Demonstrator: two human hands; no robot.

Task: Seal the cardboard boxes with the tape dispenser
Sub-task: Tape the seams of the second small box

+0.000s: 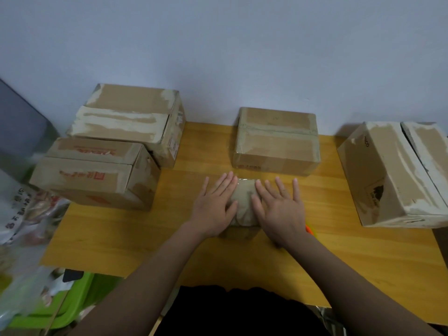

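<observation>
Fingers straight and slightly spread, the left hand (pixel 213 207) and the right hand (pixel 278 207) both press flat on the top of a small box (pixel 243 204) at the middle of the table (pixel 121 238). Neither hand curls round anything. The left covers the box's left part, the right its right part, and a strip of the top shows between them, glossy with clear tape. The box stands close to the person, its near side partly hidden by the wrists.

Just behind it, apart from it, a taped box (pixel 276 141) stands against the wall (pixel 218 44). At the left two larger boxes touch: a front box (pixel 94 170) with red print, its top seam showing no tape, and a back box (pixel 131 122) with torn whitish patches. At the right edge lies a tilted box (pixel 392 175), its flaps parted.

A bit of orange and yellow (pixel 309 229) shows behind the right wrist; I cannot tell what it is. A green bin (pixel 72 301) and plastic bags (pixel 21 214) sit at the left, beside the table.
</observation>
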